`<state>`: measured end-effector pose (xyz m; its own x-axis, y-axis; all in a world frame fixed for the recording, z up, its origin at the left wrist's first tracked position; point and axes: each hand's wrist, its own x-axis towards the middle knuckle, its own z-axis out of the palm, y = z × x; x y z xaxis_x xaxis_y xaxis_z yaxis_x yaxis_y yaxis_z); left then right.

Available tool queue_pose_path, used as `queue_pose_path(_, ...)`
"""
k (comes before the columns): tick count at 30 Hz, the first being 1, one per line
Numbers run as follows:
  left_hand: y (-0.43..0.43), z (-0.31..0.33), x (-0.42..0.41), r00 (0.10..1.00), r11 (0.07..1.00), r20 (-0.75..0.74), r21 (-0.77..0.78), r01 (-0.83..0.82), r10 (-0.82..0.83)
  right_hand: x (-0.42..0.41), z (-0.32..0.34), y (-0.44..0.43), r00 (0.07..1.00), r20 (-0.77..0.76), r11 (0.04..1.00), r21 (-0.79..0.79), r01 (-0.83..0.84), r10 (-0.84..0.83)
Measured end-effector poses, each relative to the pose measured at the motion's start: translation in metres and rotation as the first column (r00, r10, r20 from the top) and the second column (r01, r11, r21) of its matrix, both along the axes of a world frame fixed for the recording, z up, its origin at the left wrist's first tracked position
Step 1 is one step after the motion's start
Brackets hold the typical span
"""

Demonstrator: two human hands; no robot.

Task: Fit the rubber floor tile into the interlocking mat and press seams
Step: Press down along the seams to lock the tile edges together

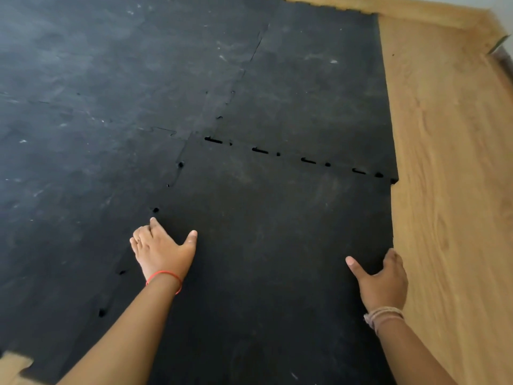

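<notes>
A black rubber floor tile [272, 232] lies at the near right corner of the black interlocking mat [111, 93]. Its far seam [291, 154] shows a row of dark gaps between the teeth, and its left seam [166, 187] shows a few small holes. My left hand [161, 251] rests on the tile's left edge with the fingers curled down over the seam and the thumb spread. My right hand [383, 279] holds the tile's right edge, thumb on top, fingers wrapped around the side by the wooden floor.
Wooden flooring [449, 190] runs along the right of the mat, with a skirting board [416, 12] at the far end. A small patch of wood [14, 365] shows at the near left corner. The laid mat tiles carry pale scuff marks.
</notes>
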<state>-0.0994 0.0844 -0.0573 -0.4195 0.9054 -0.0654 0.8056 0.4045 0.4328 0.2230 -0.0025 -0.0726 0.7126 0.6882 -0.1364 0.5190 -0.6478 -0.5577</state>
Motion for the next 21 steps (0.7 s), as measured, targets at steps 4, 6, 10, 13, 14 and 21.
queue_pose_path(4,-0.011,-0.003,0.008,1.000,1.000,0.014,0.009,0.005,-0.005,0.013,0.002,0.006,1.000,0.003,1.000,-0.016,-0.013,0.014)
queue_pose_path(6,-0.018,-0.007,0.011,1.000,1.000,0.002,0.010,0.029,-0.029,0.021,0.004,0.009,0.999,-0.007,0.999,-0.025,-0.031,0.031)
queue_pose_path(10,-0.018,-0.010,0.017,1.000,0.999,0.002,0.040,0.027,-0.027,0.027,0.003,0.010,0.999,-0.040,1.000,0.015,-0.003,0.003)
queue_pose_path(13,-0.013,-0.009,0.012,1.000,0.999,0.009,0.042,0.001,-0.001,0.029,0.004,0.014,0.992,-0.087,0.994,0.054,0.096,-0.091)
queue_pose_path(14,-0.011,-0.006,0.011,1.000,0.998,0.026,0.054,-0.014,0.012,0.030,0.003,0.014,0.990,-0.093,0.992,0.061,0.113,-0.108)
queue_pose_path(21,0.036,0.033,0.116,0.792,0.840,0.284,0.223,0.494,-0.541,0.040,0.005,0.014,0.964,-0.177,0.980,0.001,0.199,-0.196)
